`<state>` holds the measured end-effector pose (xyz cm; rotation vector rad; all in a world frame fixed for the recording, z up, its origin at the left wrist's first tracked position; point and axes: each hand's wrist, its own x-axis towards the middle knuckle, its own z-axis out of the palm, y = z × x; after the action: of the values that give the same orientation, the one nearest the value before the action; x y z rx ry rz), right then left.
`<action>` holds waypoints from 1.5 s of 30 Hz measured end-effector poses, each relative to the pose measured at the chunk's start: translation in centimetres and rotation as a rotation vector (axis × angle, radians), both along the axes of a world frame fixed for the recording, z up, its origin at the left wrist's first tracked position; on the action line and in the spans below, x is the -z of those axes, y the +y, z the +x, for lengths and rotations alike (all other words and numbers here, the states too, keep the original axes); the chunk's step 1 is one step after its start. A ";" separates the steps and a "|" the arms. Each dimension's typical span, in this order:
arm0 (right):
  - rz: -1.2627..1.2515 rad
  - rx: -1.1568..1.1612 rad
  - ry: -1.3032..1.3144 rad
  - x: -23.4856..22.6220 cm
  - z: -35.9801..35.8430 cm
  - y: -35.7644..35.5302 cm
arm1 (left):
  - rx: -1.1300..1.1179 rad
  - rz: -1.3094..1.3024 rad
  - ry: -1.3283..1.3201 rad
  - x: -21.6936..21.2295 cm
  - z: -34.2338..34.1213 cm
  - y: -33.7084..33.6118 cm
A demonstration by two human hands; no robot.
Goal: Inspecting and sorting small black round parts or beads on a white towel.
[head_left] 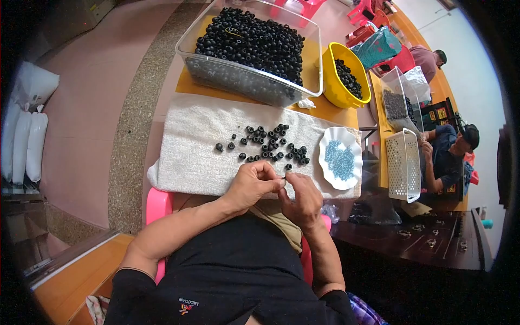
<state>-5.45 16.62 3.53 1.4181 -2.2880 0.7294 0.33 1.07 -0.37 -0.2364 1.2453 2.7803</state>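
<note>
Fingertips meet over one tiny dark piece

Here we are at the near edge of the white towel, and everything comes down to the fingertips! Our left hand comes in with thumb and forefinger drawn to a narrow pinch; our right hand meets it, thumb and finger just as close. Between those tips, we see a small dark piece, mostly covered by the fingers, so we cannot tell its shape or which hand bears more of it.

The step in hand, as we judge it, is close two-handed work on that single piece. Just beyond the fingers lie the loose black beads, scattered across the towel, some showing round holes. Over to our right, a scalloped white plate carries small blue bits, and neither hand touches it.

What does the next move call for? We'd say a steady pinch, both wrists quiet, and fine turning from the tips alone; the piece is so small that a loose grip could let it roll away. Behind the towel, the clear tub is heaped with more black beads, the yellow basin beside it.
</note>
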 end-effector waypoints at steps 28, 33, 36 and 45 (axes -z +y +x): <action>-0.163 -0.045 -0.205 0.9 -0.4 1.1 | 0.101 -0.041 -0.012 -0.4 -0.2 -0.4; -0.181 -0.028 -0.168 1.2 -0.2 1.0 | 0.095 -0.041 -0.015 0.0 -0.1 -0.2; -0.165 -0.032 -0.217 1.4 0.0 1.3 | 0.111 -0.056 -0.001 0.1 -0.1 -0.2; -0.234 0.070 -0.338 1.5 -0.9 2.2 | 0.103 -0.034 -0.011 0.0 -0.2 -0.3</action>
<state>-6.35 18.87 2.02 1.1745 -2.3812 1.2503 0.12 0.76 -0.39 -0.1845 1.2660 2.6691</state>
